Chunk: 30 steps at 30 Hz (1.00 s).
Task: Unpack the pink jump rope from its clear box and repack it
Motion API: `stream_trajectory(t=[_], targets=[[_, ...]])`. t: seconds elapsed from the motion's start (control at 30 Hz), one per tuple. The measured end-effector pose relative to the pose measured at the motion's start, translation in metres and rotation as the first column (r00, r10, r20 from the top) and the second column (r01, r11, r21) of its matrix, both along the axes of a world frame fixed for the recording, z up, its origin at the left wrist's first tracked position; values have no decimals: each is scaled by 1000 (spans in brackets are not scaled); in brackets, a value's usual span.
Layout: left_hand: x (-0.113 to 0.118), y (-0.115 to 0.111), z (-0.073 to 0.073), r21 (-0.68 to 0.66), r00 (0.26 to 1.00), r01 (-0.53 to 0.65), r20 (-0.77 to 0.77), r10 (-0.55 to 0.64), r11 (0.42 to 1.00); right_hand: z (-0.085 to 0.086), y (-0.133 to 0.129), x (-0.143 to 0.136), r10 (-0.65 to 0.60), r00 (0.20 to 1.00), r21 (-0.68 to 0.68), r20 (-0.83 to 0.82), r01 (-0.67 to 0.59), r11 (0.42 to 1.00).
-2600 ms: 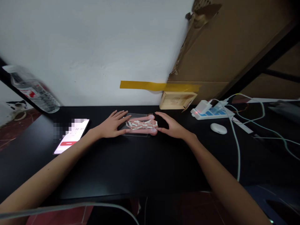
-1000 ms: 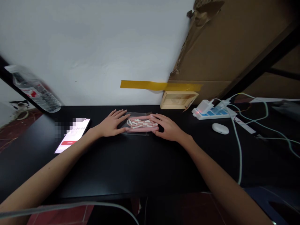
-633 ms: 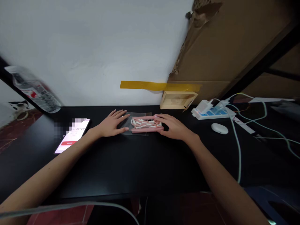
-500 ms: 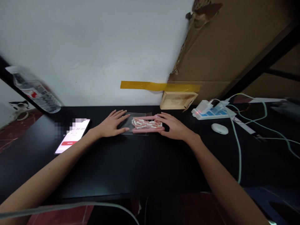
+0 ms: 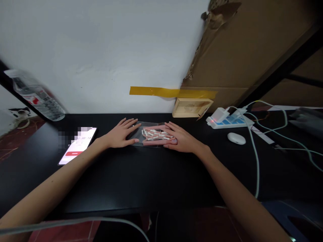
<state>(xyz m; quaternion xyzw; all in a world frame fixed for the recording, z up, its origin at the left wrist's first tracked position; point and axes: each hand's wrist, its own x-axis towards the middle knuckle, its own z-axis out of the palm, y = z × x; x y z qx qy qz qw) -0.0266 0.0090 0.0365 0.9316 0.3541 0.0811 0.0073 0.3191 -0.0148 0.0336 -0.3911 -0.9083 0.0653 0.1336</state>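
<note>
A clear plastic bag (image 5: 139, 129) lies flat on the black table, with pink strips and several small white pieces (image 5: 155, 134) in it or on it. My left hand (image 5: 123, 133) rests at the bag's left end, fingers spread and thumb apart. Over the right end of the pink strips lies my right hand (image 5: 180, 137), its fingers and thumb apart on either side of the white pieces. Part of the right end is hidden under that hand. Neither hand is closed round anything.
On the left are a lit phone (image 5: 79, 146) and a leaning plastic bottle (image 5: 39, 97). A shallow wooden box (image 5: 191, 108) stands by the wall. To the right are a power strip (image 5: 227, 121) with cables, a white oval case (image 5: 236, 138) and the black table's (image 5: 141, 181) far part.
My right hand has moved slightly left, further over the pink strips, whose right end has shifted a little towards me. My left hand has barely moved.
</note>
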Motion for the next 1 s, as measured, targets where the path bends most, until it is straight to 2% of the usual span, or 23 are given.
stream_trajectory(t=[0.17,0.33,0.6,0.73,0.83,1.0], targets=[[2,-1,0,2,1000,-17,-1,17,1000,-2,2,-2,13,1000,21,-17,-13,1000],[6,-3,3,-6,998,-63,-17,63,998,-2,7,11,18,999,-7,-36,-18,1000],[5,-4,5,-24,991,-131,-40,130,991,6,13,39,-84,996,-110,-33,80,991],[3,-4,6,-2,988,-152,-28,152,988,9,11,37,-152,987,-82,-47,147,986],[6,-7,6,22,993,-121,-8,121,992,7,10,33,-207,977,-50,-49,205,977],[22,-20,4,76,993,-112,-22,114,991,-1,10,22,-125,991,12,-46,126,992]])
